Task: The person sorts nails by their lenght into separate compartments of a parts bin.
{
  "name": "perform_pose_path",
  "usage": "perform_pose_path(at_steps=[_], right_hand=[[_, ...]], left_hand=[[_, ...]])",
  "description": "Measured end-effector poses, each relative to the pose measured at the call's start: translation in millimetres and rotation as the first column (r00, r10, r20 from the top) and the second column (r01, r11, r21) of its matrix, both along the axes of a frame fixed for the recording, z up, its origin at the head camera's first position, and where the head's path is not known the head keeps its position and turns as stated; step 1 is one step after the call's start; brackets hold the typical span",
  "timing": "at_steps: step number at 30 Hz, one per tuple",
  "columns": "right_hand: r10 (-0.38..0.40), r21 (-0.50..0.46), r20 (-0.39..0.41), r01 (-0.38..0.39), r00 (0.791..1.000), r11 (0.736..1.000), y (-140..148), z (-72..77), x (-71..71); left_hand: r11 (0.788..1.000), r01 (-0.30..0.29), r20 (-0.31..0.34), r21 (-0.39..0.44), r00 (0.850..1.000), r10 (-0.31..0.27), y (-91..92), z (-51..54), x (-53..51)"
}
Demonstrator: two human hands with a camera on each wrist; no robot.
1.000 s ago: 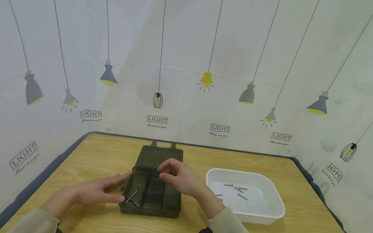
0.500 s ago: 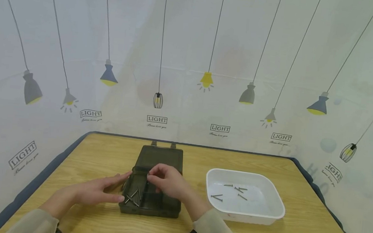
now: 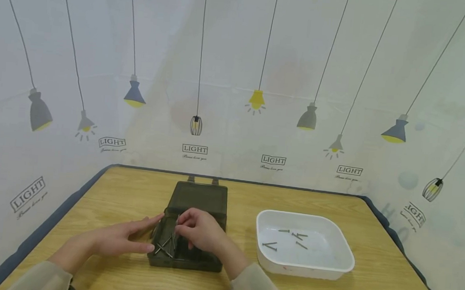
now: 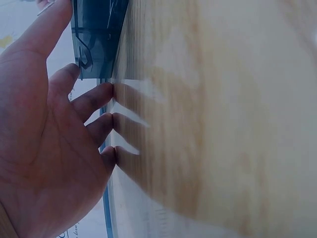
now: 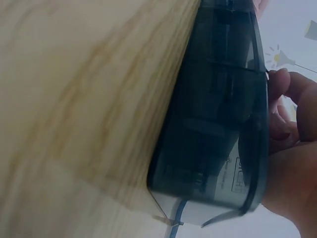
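A dark see-through compartment box stands on the table with its lid laid back. Several metal screws lie crossed in its left compartment. My left hand rests beside the box, thumb near the front left corner and forefinger at the left wall; in the left wrist view its fingertips touch the tabletop. Over the left compartment, my right hand pinches a thin screw between thumb and forefinger. The right wrist view shows the box side hiding part of that hand.
A white tray stands right of the box with several screws on its bottom. Wooden tabletop surrounds both containers. Behind it hangs a pale cloth printed with lamps.
My right hand has moved left and a little down with the screw, from the middle of the box to the left compartment. My left hand has stayed in place.
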State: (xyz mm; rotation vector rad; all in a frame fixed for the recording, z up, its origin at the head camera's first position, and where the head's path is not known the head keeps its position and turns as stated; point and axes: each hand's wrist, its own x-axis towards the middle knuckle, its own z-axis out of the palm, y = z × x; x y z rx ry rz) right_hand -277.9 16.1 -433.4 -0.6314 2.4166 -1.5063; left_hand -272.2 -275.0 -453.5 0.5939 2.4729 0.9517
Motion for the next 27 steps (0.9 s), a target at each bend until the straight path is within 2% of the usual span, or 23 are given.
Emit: perform_pose_path(at_steps=[8, 13, 22, 27], right_hand=[[-0.017, 0.055, 0.031, 0.015, 0.999, 0.998, -2, 4.8, 3.0], [0.002, 0.056, 0.016, -0.003, 1.0, 0.998, 6, 8.9, 3.5], [0.037, 0.001, -0.012, -0.037, 0.999, 0.999, 41, 25.8, 1.7], [0.065, 0.052, -0.037, -0.063, 0.997, 0.997, 77, 35.4, 1.0]], left_hand=[[1.0, 0.008, -0.003, -0.003, 1.0, -0.008, 0.8, 2.6, 1.5], [1.0, 0.012, -0.001, -0.002, 1.0, -0.012, 0.7, 3.0, 1.6], [1.0, 0.011, 0.0, 0.016, 1.0, -0.011, 0.0, 2.8, 2.2], [1.0, 0.015, -0.007, -0.004, 1.0, -0.015, -1.8, 1.9, 1.5]])
